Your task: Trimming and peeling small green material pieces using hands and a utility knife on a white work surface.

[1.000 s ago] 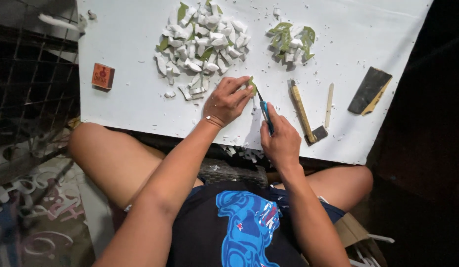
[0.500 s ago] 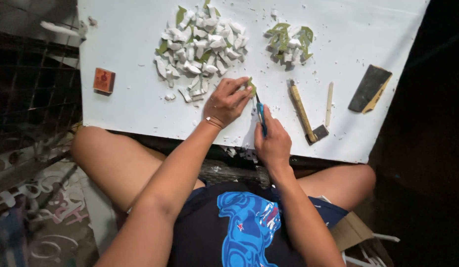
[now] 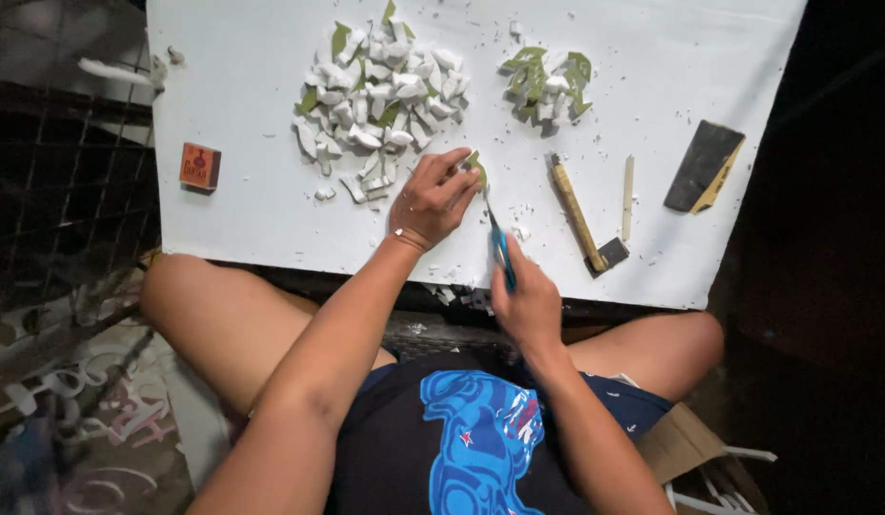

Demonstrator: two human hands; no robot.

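Shifted slightly since half a second ago: right hand (image 3: 528, 300) drawn a little nearer the table edge, blue-handled cutter (image 3: 500, 250) angled up toward the left hand (image 3: 433, 200); heaps and tools unmoved.

Far left on the white table (image 3: 242, 219): one small orange-red box (image 3: 200, 166), lying flat, well apart from everything else. Above it, near the table's left edge, one or two stray white scraps, too small to make out.

Next, one large heap of white chips (image 3: 380, 100), mixed with a few green-faced bits; too many and too jumbled to count. A few loose chips scattered just below the heap.

Just right of those, left hand resting on the table, fingers (image 3: 457, 181) curled and pinching one small green piece (image 3: 478, 167). Piece lying near the table's middle, between the two heaps and below them. Thin bracelet at that wrist.

Below and right, right hand at the near edge of the table, fingers clenched around the cutter, one only, blade tip reaching up to the green piece.

Further right, one smaller heap of green and white chips (image 3: 545, 81). Below it, one long yellowish stick tool with a dark head (image 3: 581, 217), lying aslant. Beside it, one thin pale stick (image 3: 628, 195), nearly upright in the view. Far right, one dark flat block over a yellowish wedge (image 3: 705, 167).

White crumbs sprinkled across the table, several fallen past the near edge.
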